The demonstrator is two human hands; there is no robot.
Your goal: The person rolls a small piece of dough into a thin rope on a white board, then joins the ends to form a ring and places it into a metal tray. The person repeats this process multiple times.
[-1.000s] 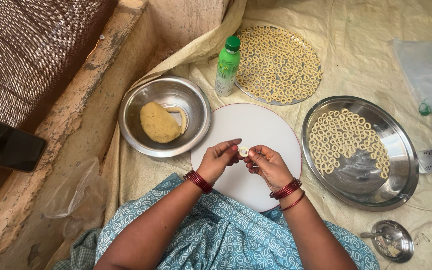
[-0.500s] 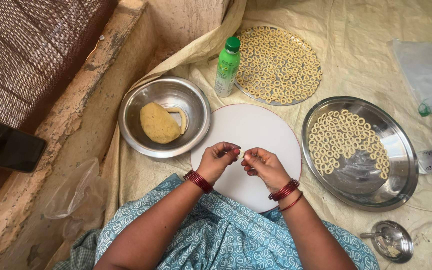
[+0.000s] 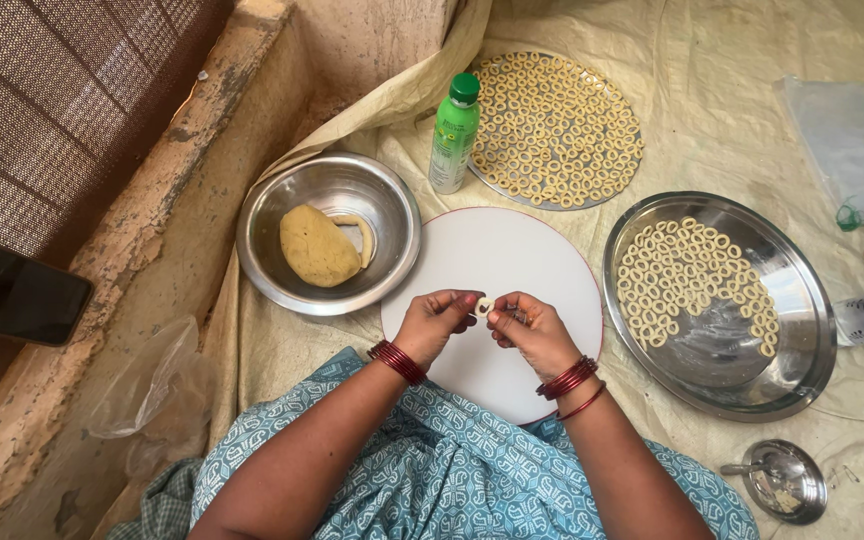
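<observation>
Now dough ring (image 3: pixel 484 305) pinched between left hand (image 3: pixel 435 322) and right hand (image 3: pixel 532 330).

Both forearms come up from six o'clock and angle toward each other, so the hands meet just below the centre of the view. The left hand (image 3: pixel 435 322) has its fingers curled, thumb and forefinger pinched together and pointing toward three o'clock. The right hand (image 3: pixel 532 330) mirrors it, its fingertips pinched toward nine o'clock, almost touching the left's.
</observation>
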